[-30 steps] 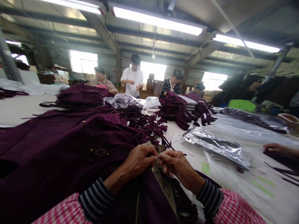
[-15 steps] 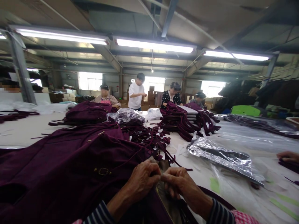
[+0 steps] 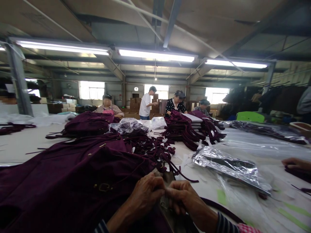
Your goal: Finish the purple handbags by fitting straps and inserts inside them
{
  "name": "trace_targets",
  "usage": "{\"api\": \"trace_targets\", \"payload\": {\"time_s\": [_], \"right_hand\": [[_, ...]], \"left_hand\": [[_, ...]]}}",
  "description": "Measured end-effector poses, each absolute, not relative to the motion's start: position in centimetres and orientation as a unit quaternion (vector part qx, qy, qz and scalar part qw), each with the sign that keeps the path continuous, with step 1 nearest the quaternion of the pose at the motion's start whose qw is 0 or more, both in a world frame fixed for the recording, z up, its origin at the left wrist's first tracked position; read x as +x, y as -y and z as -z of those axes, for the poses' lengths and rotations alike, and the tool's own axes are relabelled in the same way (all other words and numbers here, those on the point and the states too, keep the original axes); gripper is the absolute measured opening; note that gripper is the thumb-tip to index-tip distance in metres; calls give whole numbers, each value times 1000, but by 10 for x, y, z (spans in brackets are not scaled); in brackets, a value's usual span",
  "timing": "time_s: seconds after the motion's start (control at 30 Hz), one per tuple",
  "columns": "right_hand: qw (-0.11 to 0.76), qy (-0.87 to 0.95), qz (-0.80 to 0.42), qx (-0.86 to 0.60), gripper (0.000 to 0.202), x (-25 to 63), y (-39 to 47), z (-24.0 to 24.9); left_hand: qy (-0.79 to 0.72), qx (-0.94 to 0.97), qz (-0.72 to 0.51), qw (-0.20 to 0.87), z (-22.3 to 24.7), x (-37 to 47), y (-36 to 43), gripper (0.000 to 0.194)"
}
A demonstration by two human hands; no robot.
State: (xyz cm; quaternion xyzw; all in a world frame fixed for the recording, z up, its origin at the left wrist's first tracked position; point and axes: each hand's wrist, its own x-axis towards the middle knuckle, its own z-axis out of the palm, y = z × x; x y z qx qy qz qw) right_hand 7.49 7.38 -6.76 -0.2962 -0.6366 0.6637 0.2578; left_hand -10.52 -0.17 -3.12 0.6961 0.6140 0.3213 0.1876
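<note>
A dark purple fabric bag (image 3: 80,194) lies in front of me, with a small brass-coloured buckle (image 3: 105,187) on its side. At its right edge the beige lining (image 3: 167,178) and part of a zip show. My left hand (image 3: 148,191) is closed in a pinch at this edge, on the bag's cloth. My right hand (image 3: 183,197) pinches too, its fingertips meeting those of the left. Whatever small thing sits between the right fingertips is hidden.
Behind the bag lie more purple bags (image 3: 89,124) and a heap of purple straps (image 3: 150,145). A stack of purple bags (image 3: 191,124) stands farther right. A shiny clear plastic bag (image 3: 225,165) lies at right, near another person's hand (image 3: 295,163). Several co-workers are across the table.
The view has shifted slightly, and things on the table appear a little lower and to the left. Both hands stay pinched together at the bag's edge. The standing person in white has turned.
</note>
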Motion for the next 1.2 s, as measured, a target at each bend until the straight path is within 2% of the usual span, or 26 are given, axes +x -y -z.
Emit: {"api": "trace_targets", "payload": {"time_s": [0.37,0.67,1.2], "right_hand": [[273,634,-667,-280,42,74,-72,63],[285,602,-698,-264,39,77,-71,64],[258,631,-679,-272,38,75,-77,64]], "left_hand": [[-621,686,-324,195,31,-104,3,9],[-570,693,-381,223,34,-108,-2,13],[-602,705,-332,175,37,-102,2,17]]}}
